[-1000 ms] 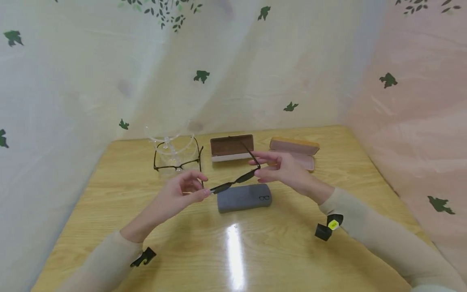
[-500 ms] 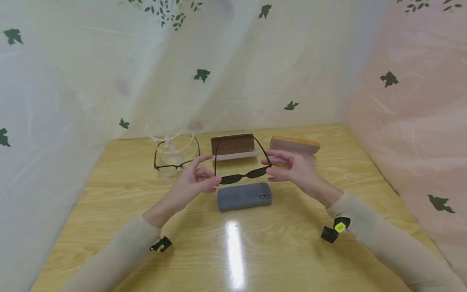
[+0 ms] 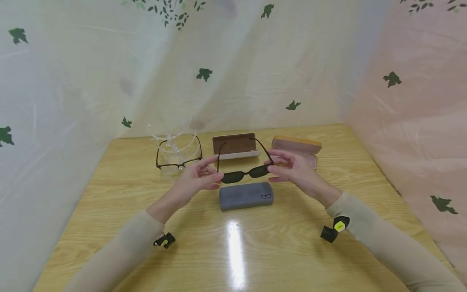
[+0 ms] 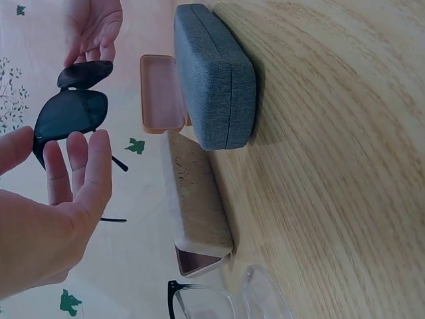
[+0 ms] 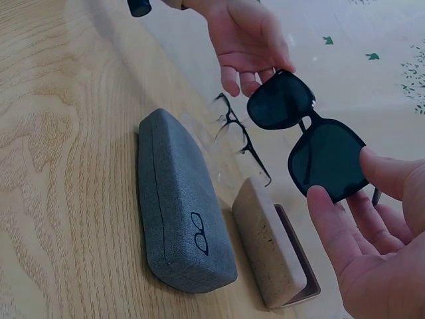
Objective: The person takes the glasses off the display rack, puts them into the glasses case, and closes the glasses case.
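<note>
Black sunglasses (image 3: 233, 177) with dark lenses hang in the air between both hands, their temples unfolded and pointing away from me. My left hand (image 3: 193, 180) pinches the left end of the frame between thumb and fingers. At the other end, my right hand (image 3: 297, 172) pinches the right corner near the hinge. Under them on the table lies a closed grey-blue glasses case (image 3: 246, 196) with a small glasses print. In the right wrist view the lenses (image 5: 329, 159) show large and dark, with fingertips of both hands on the rim.
Behind the sunglasses stands an open case (image 3: 233, 145) with a brown lining. An open orange case (image 3: 297, 146) with pink lining is at the back right. Black-framed eyeglasses (image 3: 180, 166) rest on a clear stand (image 3: 175, 150) at the back left. A leaf-print curtain (image 3: 240, 81) surrounds the wooden table (image 3: 197, 251).
The sunglasses have turned from a slant to nearly level, facing me, and shifted right. My left hand moved right and slightly up with them; my right hand moved slightly right.
</note>
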`<state>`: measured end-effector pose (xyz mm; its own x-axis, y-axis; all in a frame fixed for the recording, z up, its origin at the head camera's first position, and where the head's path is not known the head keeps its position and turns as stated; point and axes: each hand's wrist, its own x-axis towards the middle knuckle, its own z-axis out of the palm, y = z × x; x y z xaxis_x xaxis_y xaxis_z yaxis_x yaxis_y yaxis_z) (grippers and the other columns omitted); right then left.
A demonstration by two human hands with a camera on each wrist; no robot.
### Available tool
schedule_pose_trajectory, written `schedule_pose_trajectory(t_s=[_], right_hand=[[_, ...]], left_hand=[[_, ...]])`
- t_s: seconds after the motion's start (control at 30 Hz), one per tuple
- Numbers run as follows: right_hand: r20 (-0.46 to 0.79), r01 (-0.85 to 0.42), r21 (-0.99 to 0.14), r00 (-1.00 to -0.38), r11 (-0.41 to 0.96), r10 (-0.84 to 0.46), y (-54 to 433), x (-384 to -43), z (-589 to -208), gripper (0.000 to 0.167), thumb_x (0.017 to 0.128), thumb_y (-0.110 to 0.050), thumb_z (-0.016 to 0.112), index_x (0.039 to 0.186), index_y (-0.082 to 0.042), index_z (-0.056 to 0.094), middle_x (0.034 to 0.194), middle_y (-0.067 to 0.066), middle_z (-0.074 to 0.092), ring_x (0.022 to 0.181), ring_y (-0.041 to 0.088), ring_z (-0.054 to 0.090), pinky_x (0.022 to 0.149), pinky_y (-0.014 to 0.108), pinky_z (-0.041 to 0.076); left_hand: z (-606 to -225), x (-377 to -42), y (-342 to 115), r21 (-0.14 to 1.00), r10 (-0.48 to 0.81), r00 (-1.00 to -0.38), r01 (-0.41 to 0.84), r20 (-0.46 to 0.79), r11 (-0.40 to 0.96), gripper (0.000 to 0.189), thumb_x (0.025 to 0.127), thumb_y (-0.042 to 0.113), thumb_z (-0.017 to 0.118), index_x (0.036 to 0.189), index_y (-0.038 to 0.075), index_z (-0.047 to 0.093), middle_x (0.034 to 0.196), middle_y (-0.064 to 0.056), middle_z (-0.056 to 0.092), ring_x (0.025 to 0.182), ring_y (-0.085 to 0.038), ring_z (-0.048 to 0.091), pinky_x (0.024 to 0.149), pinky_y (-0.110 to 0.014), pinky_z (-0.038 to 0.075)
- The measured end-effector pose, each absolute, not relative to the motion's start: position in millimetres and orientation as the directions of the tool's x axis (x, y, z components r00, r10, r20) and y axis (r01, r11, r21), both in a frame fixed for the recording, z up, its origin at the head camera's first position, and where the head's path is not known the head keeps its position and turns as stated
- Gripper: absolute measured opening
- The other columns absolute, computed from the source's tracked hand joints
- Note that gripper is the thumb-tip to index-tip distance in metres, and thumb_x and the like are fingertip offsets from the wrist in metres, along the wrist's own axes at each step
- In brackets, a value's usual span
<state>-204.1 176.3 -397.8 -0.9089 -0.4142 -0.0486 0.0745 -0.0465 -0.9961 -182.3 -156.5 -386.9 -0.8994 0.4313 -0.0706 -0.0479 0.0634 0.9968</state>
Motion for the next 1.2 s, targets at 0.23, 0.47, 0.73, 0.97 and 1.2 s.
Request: schedule_pose_trajectory(t_s=[0.23,0.47,0.73,0.97,1.2], right_hand=[[-0.045,0.071,-0.996,-0.909,-0.047,-0.414,176.2,-204.8,-397.7,0.058,0.096,0.001,0.067,0.149,-0.003,0.044,0.125,0.014,0.065,0.104,0.023,0.070,0.089,0.055,0.056],[-0.037,0.072,-0.995,-0.894,-0.061,-0.446,177.3,-204.1,-398.2,0.055,0.098,-0.002,0.066,0.148,-0.010,0.045,0.123,0.013,0.064,0.103,0.028,0.071,0.086,0.056,0.057],[-0.051,0.086,-0.995,-0.888,-0.057,-0.456,178.9,-203.1,-395.2,0.055,0.099,-0.003,0.065,0.149,-0.012,0.045,0.122,0.014,0.062,0.106,0.030,0.070,0.087,0.057,0.056],[-0.059,0.093,-0.994,-0.880,-0.050,-0.471,180.4,-204.1,-396.2,0.062,0.099,-0.004,0.066,0.155,-0.008,0.038,0.120,0.015,0.060,0.106,0.028,0.071,0.087,0.061,0.053],[-0.071,0.096,-0.995,-0.879,-0.028,-0.471,180.6,-203.4,-396.5,0.064,0.098,-0.005,0.067,0.156,-0.008,0.038,0.128,0.021,0.053,0.109,0.030,0.069,0.088,0.059,0.054]], left_hand=[[-385.5,-184.7,-156.0,0.997,0.432,-0.900,-0.044,-0.068,0.065,0.071,0.096,0.015,0.073,0.156,0.007,0.037,0.103,-0.016,0.064,0.100,-0.030,0.069,0.092,-0.050,0.056],[-384.5,-184.1,-156.1,0.996,0.420,-0.905,-0.032,-0.062,0.079,0.071,0.095,0.014,0.073,0.156,0.008,0.037,0.103,-0.016,0.064,0.100,-0.030,0.070,0.090,-0.048,0.057],[-384.3,-184.0,-156.2,0.997,0.422,-0.905,-0.013,-0.046,0.083,0.070,0.095,0.014,0.073,0.156,0.009,0.038,0.103,-0.016,0.063,0.098,-0.030,0.071,0.090,-0.046,0.058],[-383.6,-184.1,-157.8,0.996,0.429,-0.902,-0.011,-0.050,0.093,0.071,0.095,0.015,0.074,0.156,0.010,0.038,0.103,-0.016,0.063,0.099,-0.031,0.070,0.090,-0.046,0.058],[-381.6,-184.3,-158.9,0.995,0.433,-0.900,-0.002,-0.044,0.098,0.070,0.096,0.013,0.072,0.156,0.010,0.037,0.104,-0.017,0.061,0.094,-0.030,0.070,0.089,-0.045,0.058]])
